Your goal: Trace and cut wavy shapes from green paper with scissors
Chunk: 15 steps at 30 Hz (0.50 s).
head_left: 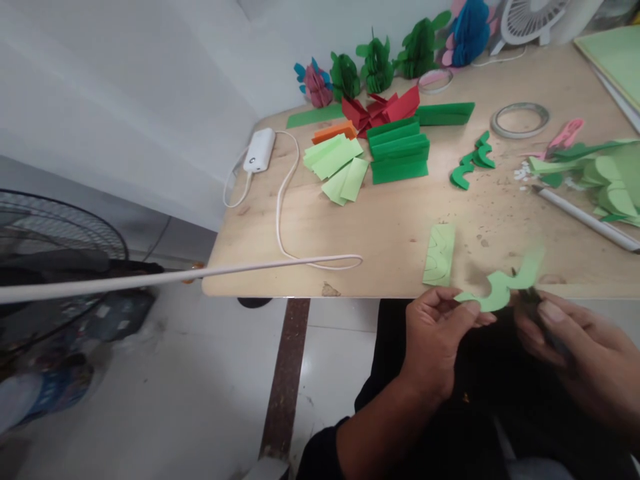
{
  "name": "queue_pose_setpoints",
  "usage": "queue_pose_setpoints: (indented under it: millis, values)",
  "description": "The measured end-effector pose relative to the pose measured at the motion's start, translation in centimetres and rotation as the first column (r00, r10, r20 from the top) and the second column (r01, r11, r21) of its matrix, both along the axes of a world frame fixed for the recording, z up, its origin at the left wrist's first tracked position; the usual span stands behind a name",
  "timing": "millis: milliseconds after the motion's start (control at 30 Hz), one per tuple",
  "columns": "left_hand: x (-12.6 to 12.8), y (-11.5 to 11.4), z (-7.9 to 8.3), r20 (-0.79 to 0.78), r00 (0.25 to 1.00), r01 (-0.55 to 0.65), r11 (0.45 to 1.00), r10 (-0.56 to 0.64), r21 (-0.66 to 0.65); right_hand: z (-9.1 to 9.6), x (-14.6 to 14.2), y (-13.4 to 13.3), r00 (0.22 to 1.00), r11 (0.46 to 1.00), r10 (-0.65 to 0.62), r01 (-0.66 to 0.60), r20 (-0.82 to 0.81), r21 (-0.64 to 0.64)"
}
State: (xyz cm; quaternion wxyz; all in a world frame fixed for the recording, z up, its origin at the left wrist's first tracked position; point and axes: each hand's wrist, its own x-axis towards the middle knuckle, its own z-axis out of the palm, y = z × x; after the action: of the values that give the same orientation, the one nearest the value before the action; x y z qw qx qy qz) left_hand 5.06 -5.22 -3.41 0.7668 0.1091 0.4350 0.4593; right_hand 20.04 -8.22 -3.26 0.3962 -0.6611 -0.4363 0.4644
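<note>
My left hand (437,333) pinches the left end of a wavy light-green paper strip (495,290) just off the table's front edge. Closed around dark-handled scissors (535,313), my right hand (575,347) is at the strip's right part, where the blades meet the paper. That right end of the paper is blurred. A light-green paper rectangle (440,253) with curved pencil lines lies on the table just beyond my left hand. Farther back is a dark-green wavy cutout (473,163).
Folded green paper (400,150), light-green slips (335,160) and red folded paper (383,110) lie mid-table. Paper figures (377,63) line the wall. Tape roll (520,121), pen (585,217) and paper scraps (610,180) are at right. A white cable (280,220) crosses the left side.
</note>
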Motion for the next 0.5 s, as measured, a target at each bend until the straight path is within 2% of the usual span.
queue_pose_setpoints:
  millis: [67, 133, 267, 500]
  values:
    - [0.0, 0.1, 0.1, 0.014, 1.0, -0.004, 1.0, 0.004, 0.001, 0.1, -0.7, 0.3, 0.974, 0.997, -0.04, 0.024, -0.222, -0.073]
    - [0.1, 0.2, 0.3, 0.022, 1.0, -0.001, 1.0, 0.001, 0.009, 0.3, -1.5, 0.8, 0.932, 0.986, -0.112, 0.061, -0.345, -0.156]
    - [0.2, 0.1, 0.4, 0.021, 1.0, 0.003, 1.0, -0.003, 0.009, 0.6, -2.6, 2.0, 0.887, 0.955, -0.251, 0.161, -0.387, -0.25]
    - [-0.4, 0.2, 0.4, -0.042, 0.995, 0.096, 0.994, -0.094, 0.043, 1.1, -2.6, 3.4, 0.913, 0.963, -0.194, 0.108, -0.359, -0.245]
